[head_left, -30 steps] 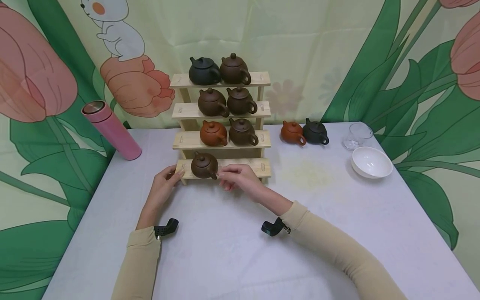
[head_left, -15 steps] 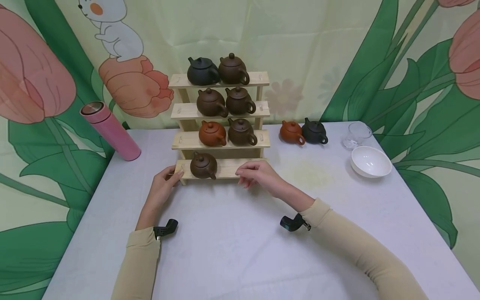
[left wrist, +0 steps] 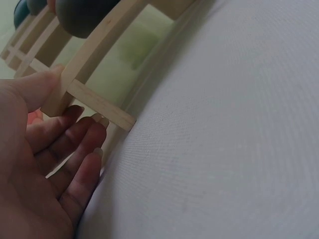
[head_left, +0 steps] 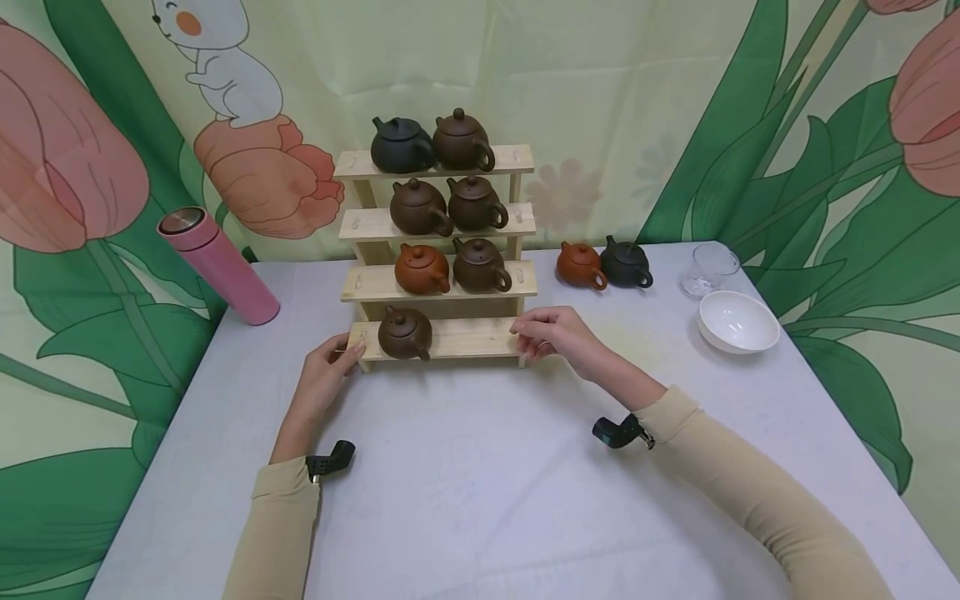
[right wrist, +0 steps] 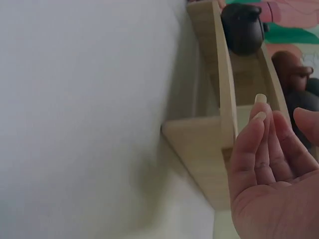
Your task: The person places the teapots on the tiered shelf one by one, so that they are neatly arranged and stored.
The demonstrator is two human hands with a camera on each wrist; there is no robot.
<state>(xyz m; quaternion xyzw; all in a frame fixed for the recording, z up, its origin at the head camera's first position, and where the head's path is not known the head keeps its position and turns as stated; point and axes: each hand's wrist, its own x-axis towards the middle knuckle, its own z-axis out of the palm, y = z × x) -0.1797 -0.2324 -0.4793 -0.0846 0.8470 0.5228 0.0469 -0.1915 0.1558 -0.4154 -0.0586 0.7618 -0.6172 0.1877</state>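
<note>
A wooden tiered display stand bears small clay teapots on its steps. My left hand grips the left end of the lowest step; in the left wrist view its thumb lies on the board's end and the fingers are below. A brown teapot sits on that step, towards its left side. My right hand is at the step's right end, holding nothing. In the right wrist view its fingers are loosely bent beside the board, with the thumb apart; whether they touch the wood I cannot tell.
Higher steps carry paired teapots, among them an orange one and a black one. Right of the stand are another orange teapot and black teapot, a clear glass and a white bowl. A pink flask stands left.
My right hand has left the brown teapot's handle and moved right along the lowest step to its right end. The left hand has kept its hold on the stand.
</note>
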